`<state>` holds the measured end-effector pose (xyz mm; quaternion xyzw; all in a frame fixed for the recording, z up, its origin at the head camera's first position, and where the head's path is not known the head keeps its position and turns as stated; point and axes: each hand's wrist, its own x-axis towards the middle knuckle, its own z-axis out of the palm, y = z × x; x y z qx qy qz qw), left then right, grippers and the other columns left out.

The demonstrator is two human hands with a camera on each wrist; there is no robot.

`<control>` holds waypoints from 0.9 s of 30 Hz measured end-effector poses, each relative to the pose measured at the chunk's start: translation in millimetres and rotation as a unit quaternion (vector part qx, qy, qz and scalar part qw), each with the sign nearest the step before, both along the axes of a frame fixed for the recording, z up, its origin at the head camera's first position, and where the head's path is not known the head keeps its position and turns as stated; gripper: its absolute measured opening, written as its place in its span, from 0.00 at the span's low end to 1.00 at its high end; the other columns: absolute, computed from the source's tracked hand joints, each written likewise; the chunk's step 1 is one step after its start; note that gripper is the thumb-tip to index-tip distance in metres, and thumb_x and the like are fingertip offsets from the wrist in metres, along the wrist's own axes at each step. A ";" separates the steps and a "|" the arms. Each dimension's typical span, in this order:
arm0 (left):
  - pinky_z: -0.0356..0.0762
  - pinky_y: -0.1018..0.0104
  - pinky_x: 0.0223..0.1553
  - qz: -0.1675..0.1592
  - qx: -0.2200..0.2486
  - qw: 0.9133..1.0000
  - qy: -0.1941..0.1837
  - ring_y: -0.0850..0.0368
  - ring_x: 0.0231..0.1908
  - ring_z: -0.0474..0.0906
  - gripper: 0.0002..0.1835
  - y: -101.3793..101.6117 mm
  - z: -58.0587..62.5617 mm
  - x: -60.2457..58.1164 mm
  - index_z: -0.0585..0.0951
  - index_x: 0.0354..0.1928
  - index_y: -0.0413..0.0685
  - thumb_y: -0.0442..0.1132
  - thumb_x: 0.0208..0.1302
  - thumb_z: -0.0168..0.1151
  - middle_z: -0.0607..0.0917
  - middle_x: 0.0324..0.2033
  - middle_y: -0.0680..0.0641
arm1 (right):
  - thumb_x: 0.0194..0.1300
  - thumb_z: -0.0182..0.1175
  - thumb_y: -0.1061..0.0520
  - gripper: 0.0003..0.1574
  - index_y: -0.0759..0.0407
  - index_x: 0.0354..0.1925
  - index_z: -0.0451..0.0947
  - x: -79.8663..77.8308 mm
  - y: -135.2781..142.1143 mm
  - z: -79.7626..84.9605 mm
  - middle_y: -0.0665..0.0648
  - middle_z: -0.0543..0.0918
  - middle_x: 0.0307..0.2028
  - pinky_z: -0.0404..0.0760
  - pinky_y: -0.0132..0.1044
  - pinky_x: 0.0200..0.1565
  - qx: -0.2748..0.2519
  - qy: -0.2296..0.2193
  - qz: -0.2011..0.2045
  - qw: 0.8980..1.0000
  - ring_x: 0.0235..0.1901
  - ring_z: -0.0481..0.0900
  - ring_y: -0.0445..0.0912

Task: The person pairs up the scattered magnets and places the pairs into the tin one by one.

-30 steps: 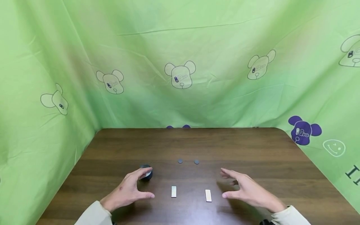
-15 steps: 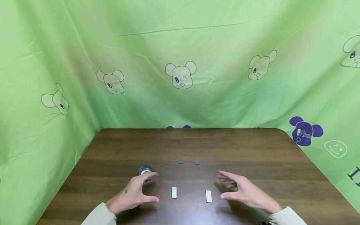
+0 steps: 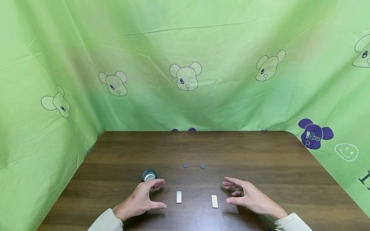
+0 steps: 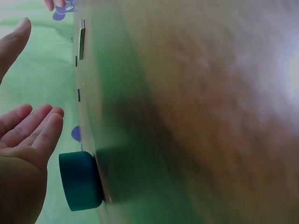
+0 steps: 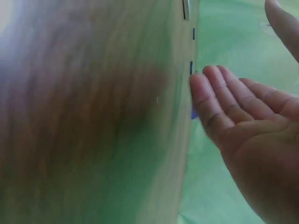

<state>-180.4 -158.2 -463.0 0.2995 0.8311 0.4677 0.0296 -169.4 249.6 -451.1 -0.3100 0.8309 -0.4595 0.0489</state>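
Note:
My left hand (image 3: pixel 142 198) hovers over the table with thumb and fingers spread apart, holding nothing. Just beyond its fingers stands a dark round container (image 3: pixel 149 175) with a silvery inside, seen as a teal cylinder (image 4: pixel 80 181) in the left wrist view. To the right of that hand lies a pale flat rectangular bar (image 3: pixel 179 197). A second pale bar (image 3: pixel 214 201) lies close to the thumb of my right hand (image 3: pixel 245 196), which is also spread and holds nothing. Farther back are two small dark discs, a left disc (image 3: pixel 185 165) and a right disc (image 3: pixel 202 166).
Everything lies on a brown wood-grain table (image 3: pixel 130 147) with rounded far corners. A green cloth (image 3: pixel 225 106) printed with bear heads hangs behind it and along both sides.
My left hand has moved right and slightly nearer, away from the dark container, which shows more now. My right hand has shifted slightly left. The bars and discs stay put.

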 end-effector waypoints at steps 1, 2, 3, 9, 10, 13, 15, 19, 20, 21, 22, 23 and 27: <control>0.79 0.58 0.56 0.001 0.000 1.000 0.000 0.41 0.53 0.81 0.39 0.8 -0.2 -0.4 0.75 0.58 0.28 0.41 0.46 0.82 0.82 0.54 0.34 | 0.65 0.68 0.60 0.41 0.81 0.65 0.62 -0.2 -0.6 -0.6 0.71 0.80 0.55 0.82 0.36 0.50 0.001 -0.002 -0.001 1.000 0.55 0.79 0.42; 0.79 0.58 0.56 0.001 0.001 1.000 0.000 0.41 0.53 0.81 0.39 1.6 -0.5 -0.8 0.75 0.58 0.28 0.40 0.46 0.82 0.82 0.54 0.34 | 0.65 0.68 0.60 0.41 0.81 0.65 0.62 -0.4 -1.3 -1.0 0.70 0.80 0.55 0.82 0.36 0.50 0.002 -0.004 -0.002 1.000 0.54 0.79 0.42; 0.79 0.59 0.56 0.001 0.001 1.000 0.001 0.41 0.53 0.81 0.38 2.5 -0.7 -1.4 0.76 0.57 0.29 0.40 0.46 0.82 0.82 0.54 0.35 | 0.64 0.68 0.59 0.41 0.80 0.65 0.63 -0.6 -2.1 -1.2 0.70 0.80 0.55 0.82 0.36 0.49 0.003 -0.006 -0.004 1.000 0.54 0.79 0.42; 0.80 0.62 0.55 -0.007 0.009 1.000 -0.006 0.44 0.52 0.82 0.35 9.1 -5.6 -4.2 0.77 0.56 0.30 0.38 0.47 0.82 0.83 0.52 0.36 | 0.62 0.71 0.58 0.40 0.80 0.62 0.67 -1.8 -8.0 -5.1 0.67 0.83 0.51 0.83 0.36 0.45 0.011 0.017 -0.010 1.000 0.50 0.81 0.43; 0.80 0.63 0.55 -0.010 0.011 1.000 -0.006 0.45 0.52 0.81 0.35 10.3 -6.8 -4.4 0.77 0.55 0.30 0.38 0.47 0.82 0.83 0.51 0.36 | 0.61 0.71 0.58 0.39 0.79 0.61 0.68 -1.9 -9.1 -6.4 0.66 0.83 0.50 0.83 0.35 0.43 0.014 0.028 -0.010 0.999 0.49 0.81 0.43; 0.80 0.63 0.54 -0.014 0.012 1.000 -0.005 0.46 0.51 0.82 0.34 13.8 -9.5 -4.9 0.78 0.55 0.31 0.37 0.47 0.82 0.84 0.50 0.37 | 0.58 0.74 0.58 0.34 0.74 0.57 0.75 -2.2 -12.5 -11.2 0.61 0.85 0.46 0.82 0.35 0.40 0.028 0.074 -0.017 0.997 0.44 0.81 0.43; 0.81 0.64 0.53 -0.012 0.008 1.000 -0.008 0.47 0.51 0.82 0.32 16.2 -10.3 -5.0 0.78 0.54 0.32 0.37 0.47 0.81 0.84 0.50 0.39 | 0.56 0.75 0.57 0.30 0.69 0.53 0.78 -2.4 -14.9 -14.8 0.56 0.85 0.43 0.82 0.34 0.38 0.037 0.104 -0.021 0.994 0.42 0.80 0.42; 0.82 0.66 0.49 -0.006 -0.004 1.000 -0.009 0.51 0.47 0.83 0.29 21.7 -12.1 -5.9 0.80 0.51 0.36 0.37 0.47 0.82 0.85 0.47 0.42 | 0.54 0.77 0.55 0.27 0.63 0.49 0.81 -3.8 -20.7 -21.3 0.51 0.84 0.41 0.80 0.33 0.37 0.048 0.144 -0.018 0.988 0.39 0.79 0.41; 0.82 0.67 0.48 -0.005 -0.007 1.000 -0.005 0.53 0.45 0.84 0.28 23.2 -12.9 -6.2 0.80 0.50 0.36 0.37 0.46 0.82 0.86 0.47 0.42 | 0.53 0.77 0.55 0.26 0.62 0.49 0.81 -3.9 -22.2 -22.5 0.50 0.84 0.41 0.79 0.32 0.37 0.048 0.150 -0.016 0.987 0.39 0.79 0.41; 0.82 0.67 0.46 -0.006 -0.010 1.000 -0.001 0.55 0.43 0.84 0.27 24.7 -13.8 -6.6 0.81 0.49 0.37 0.37 0.46 0.82 0.86 0.46 0.43 | 0.52 0.77 0.55 0.26 0.62 0.48 0.81 -3.9 -23.8 -23.4 0.50 0.84 0.40 0.79 0.33 0.37 0.047 0.157 -0.014 0.986 0.38 0.79 0.41; 0.82 0.68 0.45 -0.006 -0.012 1.000 0.003 0.57 0.41 0.83 0.27 26.2 -14.8 -7.0 0.81 0.48 0.38 0.37 0.46 0.82 0.86 0.45 0.44 | 0.52 0.77 0.55 0.26 0.62 0.48 0.82 -3.8 -25.3 -23.9 0.50 0.84 0.40 0.79 0.33 0.37 0.047 0.162 -0.013 0.986 0.38 0.78 0.41; 0.82 0.69 0.43 -0.005 -0.013 1.000 0.008 0.59 0.40 0.83 0.26 27.7 -15.7 -7.5 0.81 0.47 0.39 0.37 0.46 0.82 0.86 0.44 0.44 | 0.52 0.78 0.55 0.26 0.61 0.48 0.82 -3.7 -26.7 -24.1 0.49 0.84 0.40 0.79 0.33 0.37 0.047 0.167 -0.012 0.985 0.38 0.78 0.40; 0.80 0.72 0.36 0.003 -0.017 0.999 0.027 0.65 0.33 0.78 0.24 32.6 -18.8 -9.4 0.82 0.45 0.42 0.38 0.46 0.82 0.87 0.42 0.48 | 0.51 0.78 0.54 0.26 0.60 0.47 0.82 -3.4 -32.1 -24.2 0.49 0.84 0.40 0.80 0.34 0.38 0.056 0.183 -0.017 0.981 0.37 0.78 0.39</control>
